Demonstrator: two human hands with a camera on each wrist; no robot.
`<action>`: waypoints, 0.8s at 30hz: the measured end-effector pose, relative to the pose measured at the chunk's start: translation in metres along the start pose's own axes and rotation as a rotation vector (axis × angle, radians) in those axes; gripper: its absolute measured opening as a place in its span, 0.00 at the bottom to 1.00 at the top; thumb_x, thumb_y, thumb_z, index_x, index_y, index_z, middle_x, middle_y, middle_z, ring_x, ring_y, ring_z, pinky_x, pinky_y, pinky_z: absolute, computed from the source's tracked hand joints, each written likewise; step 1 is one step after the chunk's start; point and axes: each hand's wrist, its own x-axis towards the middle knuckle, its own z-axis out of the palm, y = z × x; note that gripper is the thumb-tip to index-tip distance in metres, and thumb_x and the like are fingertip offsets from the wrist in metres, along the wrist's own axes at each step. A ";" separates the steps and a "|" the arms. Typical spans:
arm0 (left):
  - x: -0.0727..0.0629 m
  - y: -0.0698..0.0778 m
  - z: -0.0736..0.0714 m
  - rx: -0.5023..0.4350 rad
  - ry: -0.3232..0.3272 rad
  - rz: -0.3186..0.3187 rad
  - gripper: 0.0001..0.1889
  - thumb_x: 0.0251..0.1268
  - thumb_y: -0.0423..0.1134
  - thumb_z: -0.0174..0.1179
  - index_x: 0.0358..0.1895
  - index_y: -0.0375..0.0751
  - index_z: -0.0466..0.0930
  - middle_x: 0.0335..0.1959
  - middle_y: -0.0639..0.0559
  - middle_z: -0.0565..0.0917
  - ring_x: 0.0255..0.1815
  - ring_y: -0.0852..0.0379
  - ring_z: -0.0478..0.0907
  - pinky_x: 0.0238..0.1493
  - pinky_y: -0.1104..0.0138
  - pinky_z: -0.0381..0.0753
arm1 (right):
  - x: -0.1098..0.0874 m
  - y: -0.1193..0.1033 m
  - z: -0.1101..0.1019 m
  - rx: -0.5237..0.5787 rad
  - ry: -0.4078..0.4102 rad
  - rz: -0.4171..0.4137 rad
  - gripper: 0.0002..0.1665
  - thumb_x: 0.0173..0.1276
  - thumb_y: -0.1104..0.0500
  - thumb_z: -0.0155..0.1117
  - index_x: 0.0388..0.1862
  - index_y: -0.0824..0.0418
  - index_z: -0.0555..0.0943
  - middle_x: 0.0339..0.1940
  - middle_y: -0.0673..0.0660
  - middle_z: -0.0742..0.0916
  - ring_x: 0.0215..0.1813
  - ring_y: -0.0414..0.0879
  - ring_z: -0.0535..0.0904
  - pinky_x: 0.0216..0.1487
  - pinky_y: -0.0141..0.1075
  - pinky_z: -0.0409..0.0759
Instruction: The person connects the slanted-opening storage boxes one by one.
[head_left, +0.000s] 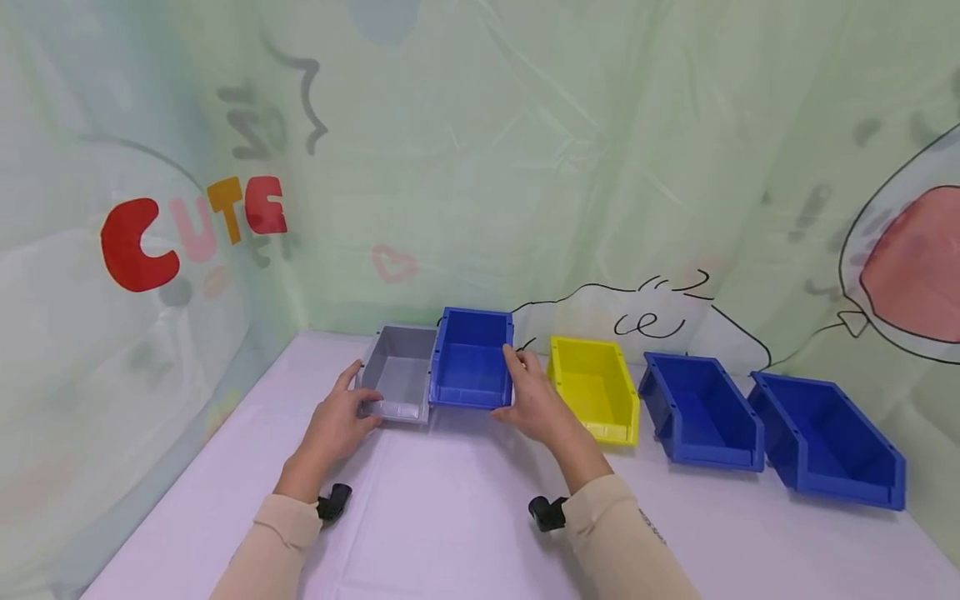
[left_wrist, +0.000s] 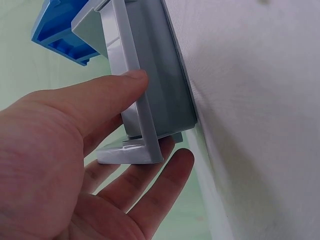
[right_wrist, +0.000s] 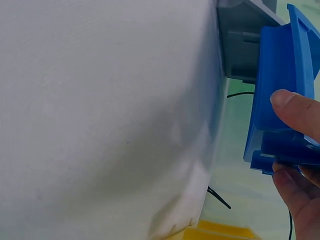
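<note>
At the left of the row sits a grey plastic storage bin (head_left: 397, 379), open-topped with a low front. My left hand (head_left: 337, 423) grips its front left corner, thumb on the front edge and fingers around the side, as the left wrist view shows. Beside it, my right hand (head_left: 538, 402) holds a blue storage bin (head_left: 472, 367) by its right side. The right wrist view shows this blue bin (right_wrist: 277, 75) raised off the table, thumb on its front and fingertips at the side. Its left edge overlaps the grey bin's right rim in the head view.
Right of my right hand stands a yellow bin (head_left: 592, 383), followed by a blue bin (head_left: 697, 412) and another blue bin (head_left: 828, 442) at the far right. All stand on a white-covered table (head_left: 450, 517). A printed curtain (head_left: 450, 183) hangs close behind the bins.
</note>
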 end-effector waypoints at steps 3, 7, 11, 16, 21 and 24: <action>0.001 0.000 -0.001 -0.005 0.008 0.007 0.15 0.62 0.35 0.71 0.51 0.37 0.88 0.83 0.35 0.56 0.61 0.28 0.80 0.59 0.36 0.77 | 0.001 -0.001 -0.002 -0.001 -0.002 0.004 0.65 0.59 0.59 0.82 0.86 0.60 0.50 0.78 0.67 0.65 0.75 0.63 0.70 0.74 0.56 0.72; 0.002 0.000 -0.001 -0.006 0.016 0.018 0.14 0.62 0.34 0.71 0.51 0.37 0.88 0.82 0.34 0.57 0.62 0.27 0.79 0.58 0.37 0.78 | 0.002 -0.002 -0.002 0.002 0.000 0.006 0.65 0.59 0.59 0.82 0.86 0.59 0.50 0.78 0.66 0.65 0.75 0.62 0.70 0.74 0.55 0.72; 0.002 0.001 -0.002 -0.011 0.009 0.009 0.15 0.62 0.35 0.71 0.51 0.37 0.88 0.83 0.35 0.56 0.63 0.27 0.79 0.60 0.38 0.78 | 0.001 -0.001 0.000 0.000 -0.005 0.012 0.66 0.60 0.58 0.81 0.86 0.58 0.48 0.80 0.66 0.62 0.76 0.63 0.70 0.75 0.56 0.71; 0.002 0.001 -0.002 -0.011 0.009 0.014 0.15 0.62 0.35 0.71 0.51 0.37 0.88 0.83 0.35 0.56 0.64 0.27 0.78 0.60 0.38 0.78 | -0.001 -0.003 -0.002 -0.029 0.006 0.025 0.66 0.61 0.51 0.80 0.87 0.57 0.47 0.86 0.65 0.54 0.81 0.65 0.63 0.75 0.59 0.68; -0.001 0.001 -0.001 -0.014 0.018 0.011 0.14 0.62 0.34 0.71 0.51 0.37 0.88 0.82 0.34 0.57 0.65 0.26 0.77 0.61 0.38 0.78 | -0.002 -0.011 -0.002 -0.176 0.083 -0.069 0.65 0.62 0.40 0.76 0.86 0.57 0.50 0.86 0.65 0.56 0.84 0.65 0.54 0.78 0.62 0.63; -0.002 0.001 0.000 -0.015 0.019 0.010 0.14 0.62 0.34 0.71 0.51 0.37 0.88 0.82 0.33 0.57 0.66 0.26 0.76 0.61 0.38 0.77 | -0.003 -0.018 -0.001 -0.248 0.124 -0.144 0.63 0.62 0.38 0.76 0.86 0.53 0.52 0.85 0.64 0.59 0.85 0.64 0.52 0.79 0.64 0.60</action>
